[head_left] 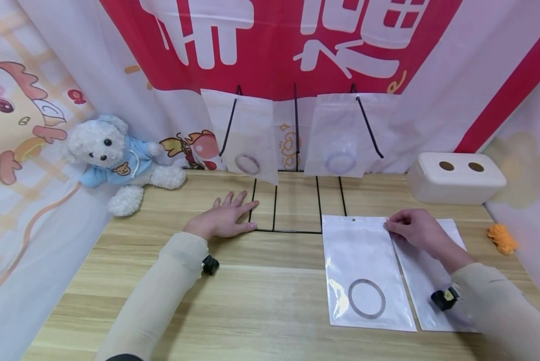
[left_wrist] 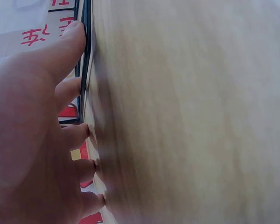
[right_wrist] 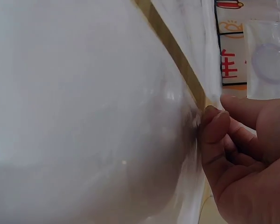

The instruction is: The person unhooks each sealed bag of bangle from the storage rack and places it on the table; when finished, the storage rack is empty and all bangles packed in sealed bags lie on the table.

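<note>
My left hand rests palm down on the table with its fingers spread. In the left wrist view, its thumb and fingers lie at the black wire rack base. My right hand pinches the top right corner of a white, clear-fronted zip pouch with a ring-shaped bangle inside. Beneath that hand lies a second zip pouch, partly hidden by the forearm. Two more pouches, a left one and a right one, hang from the rack, each with a ring inside.
A white teddy bear in a blue top sits at the back left. At the back right stands a white box with two round holes. An orange bundle lies near the right edge. Printed cloth backs the wooden table.
</note>
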The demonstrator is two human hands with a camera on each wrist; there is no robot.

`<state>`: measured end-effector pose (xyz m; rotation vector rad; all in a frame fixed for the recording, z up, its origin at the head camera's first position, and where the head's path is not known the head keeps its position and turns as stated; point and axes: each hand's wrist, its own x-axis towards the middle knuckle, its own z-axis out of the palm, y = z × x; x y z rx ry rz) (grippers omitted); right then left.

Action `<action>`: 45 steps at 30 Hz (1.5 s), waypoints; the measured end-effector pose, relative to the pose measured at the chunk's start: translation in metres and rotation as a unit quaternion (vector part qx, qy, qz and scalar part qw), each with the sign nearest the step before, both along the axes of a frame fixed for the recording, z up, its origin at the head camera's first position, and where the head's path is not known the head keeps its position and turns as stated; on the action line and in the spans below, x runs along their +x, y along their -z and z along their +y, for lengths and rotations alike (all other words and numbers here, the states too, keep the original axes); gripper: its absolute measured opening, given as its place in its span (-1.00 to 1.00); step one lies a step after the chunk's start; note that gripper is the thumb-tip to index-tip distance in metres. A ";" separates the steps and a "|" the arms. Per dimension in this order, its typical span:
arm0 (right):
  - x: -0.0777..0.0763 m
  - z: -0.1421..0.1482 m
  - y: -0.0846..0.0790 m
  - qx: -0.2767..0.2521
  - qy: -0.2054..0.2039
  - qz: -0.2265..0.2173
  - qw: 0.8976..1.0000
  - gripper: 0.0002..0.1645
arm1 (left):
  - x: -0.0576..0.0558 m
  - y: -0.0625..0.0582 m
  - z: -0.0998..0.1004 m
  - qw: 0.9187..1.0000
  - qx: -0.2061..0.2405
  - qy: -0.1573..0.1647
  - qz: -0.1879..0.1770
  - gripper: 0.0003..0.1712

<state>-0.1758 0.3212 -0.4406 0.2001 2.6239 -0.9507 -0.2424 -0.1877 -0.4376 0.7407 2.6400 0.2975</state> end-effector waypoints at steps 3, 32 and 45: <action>-0.001 0.003 -0.004 0.004 -0.001 -0.003 1.000 -0.55 | 0.001 -0.001 0.000 1.000 0.000 -0.001 -0.002 -0.10; -0.029 -0.013 -0.099 -0.127 0.103 0.222 0.961 -0.34 | 0.001 0.000 0.000 1.000 0.002 -0.004 -0.004 -0.10; -0.061 -0.028 -0.139 -0.169 0.133 0.279 0.936 -0.34 | -0.001 0.003 -0.002 1.000 -0.008 -0.004 -0.002 -0.09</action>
